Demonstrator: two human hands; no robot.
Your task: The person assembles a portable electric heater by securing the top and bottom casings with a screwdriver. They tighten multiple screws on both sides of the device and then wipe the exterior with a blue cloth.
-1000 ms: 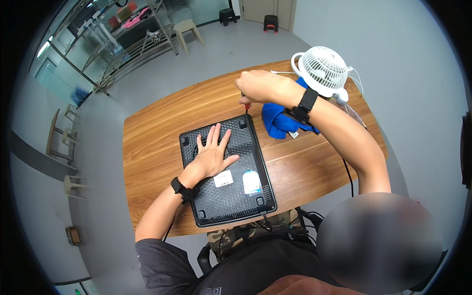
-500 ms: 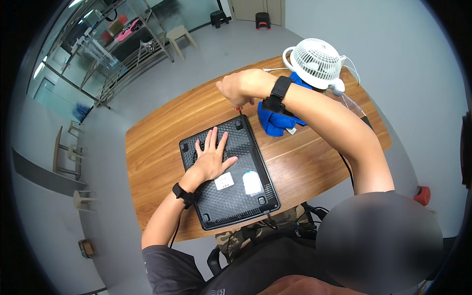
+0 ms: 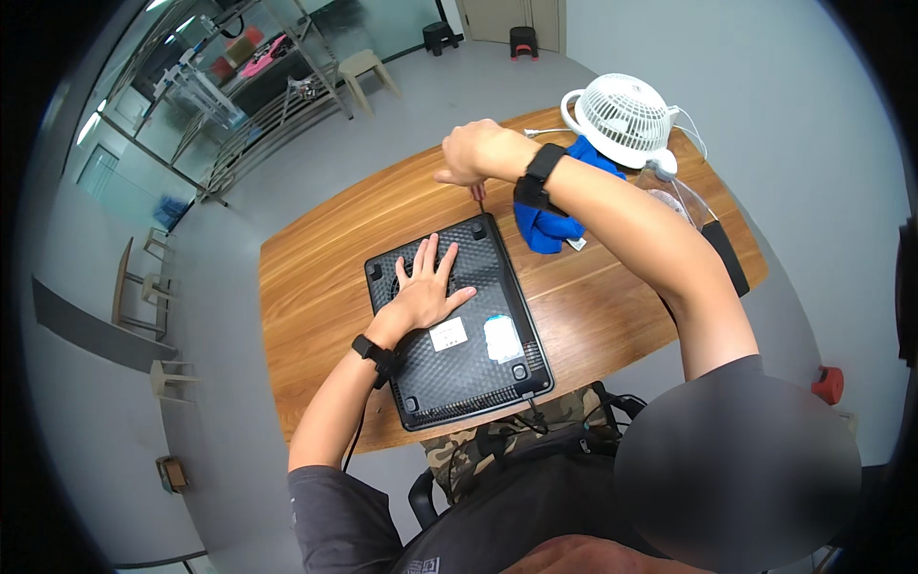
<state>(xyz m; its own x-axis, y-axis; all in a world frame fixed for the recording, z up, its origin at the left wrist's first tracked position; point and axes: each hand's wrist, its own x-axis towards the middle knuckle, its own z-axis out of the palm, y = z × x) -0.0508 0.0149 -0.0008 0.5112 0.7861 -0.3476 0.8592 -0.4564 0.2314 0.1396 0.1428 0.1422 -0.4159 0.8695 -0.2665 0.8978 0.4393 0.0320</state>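
A black laptop cooling pad (image 3: 478, 277) lies underside up, showing a textured surface, rubber feet, a fan grille and two labels. My left hand (image 3: 426, 292) rests flat on it with fingers spread, partly covering the fan grille. Beyond its far right corner, my right hand (image 3: 478, 158) is raised and closed round a screwdriver (image 3: 482, 207). Part of the reddish handle and the thin dark shaft show below my fingers, the shaft pointing down at the pad's edge. Whether the tip sits in a screw is too small to tell.
Right of the pad on the wooden table (image 3: 316, 306) lies a blue cloth (image 3: 547, 230), partly under my right forearm. A white fan (image 3: 623, 120) with a cable stands at the far right. Behind my forearm is a clear container with a black part (image 3: 724, 258).
The whole view has shifted slightly. My right hand has turned a little at the wrist round the screwdriver, still at the pad's far right corner. My left hand stays flat on the pad.
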